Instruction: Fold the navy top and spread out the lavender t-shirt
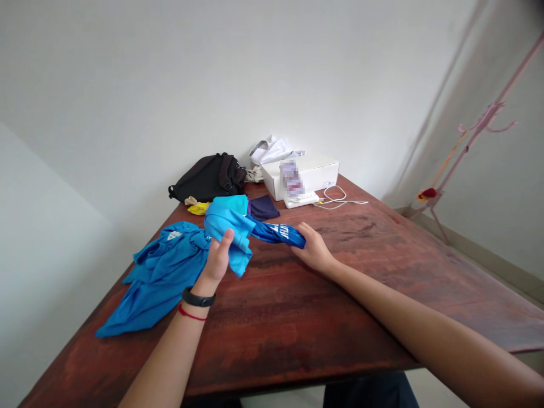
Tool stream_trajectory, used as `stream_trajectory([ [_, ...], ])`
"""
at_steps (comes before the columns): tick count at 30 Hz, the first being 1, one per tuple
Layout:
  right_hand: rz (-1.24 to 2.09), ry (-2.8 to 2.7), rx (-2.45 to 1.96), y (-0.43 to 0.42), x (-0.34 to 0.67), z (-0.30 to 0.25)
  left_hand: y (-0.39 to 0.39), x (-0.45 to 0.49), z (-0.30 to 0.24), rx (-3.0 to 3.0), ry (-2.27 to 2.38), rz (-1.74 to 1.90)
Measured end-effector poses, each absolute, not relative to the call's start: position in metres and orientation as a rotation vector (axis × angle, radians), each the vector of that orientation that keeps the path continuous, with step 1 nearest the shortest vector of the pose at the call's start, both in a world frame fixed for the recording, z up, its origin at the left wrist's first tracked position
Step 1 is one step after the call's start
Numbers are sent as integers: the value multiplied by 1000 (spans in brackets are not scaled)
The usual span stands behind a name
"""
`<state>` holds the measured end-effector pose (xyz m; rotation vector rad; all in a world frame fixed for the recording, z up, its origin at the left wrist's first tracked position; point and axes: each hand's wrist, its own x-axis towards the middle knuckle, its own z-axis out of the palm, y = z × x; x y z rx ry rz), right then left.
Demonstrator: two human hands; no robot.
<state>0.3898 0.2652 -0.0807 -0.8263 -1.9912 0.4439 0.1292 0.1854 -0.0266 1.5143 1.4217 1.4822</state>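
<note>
Between my hands, above the wooden table, stretches a bunched blue garment [272, 230] with white lettering. My right hand [315, 248] is closed round its darker, lettered end. At the other side, my left hand [219, 258] pinches a light blue fold of cloth [232, 226] with the thumb on top. Whether the light and dark parts are one piece I cannot tell. Just left of that hand lies a crumpled blue shirt [165, 272] with a small white logo. A teal folded cloth [232, 202] shows behind the held fabric, beside a dark purple cloth [264, 208] and a yellow one [198, 209].
A black backpack [204, 177] stands at the table's back left. Right of it are a white box [314, 173], white cloth [274, 150] and a white device [300, 200] with a cable [340, 202]. A pink stand [476, 127] rises beyond the wooden table [297, 317].
</note>
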Motion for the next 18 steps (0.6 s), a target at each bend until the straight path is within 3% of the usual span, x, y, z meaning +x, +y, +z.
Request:
stream_trajectory([
  [9,457,-1976,-735,255,389,-76,194,135,-38,2248,2004,1261],
  [18,452,-1905,-654,246,388,-70,194,116,-40,2201,2276,949],
])
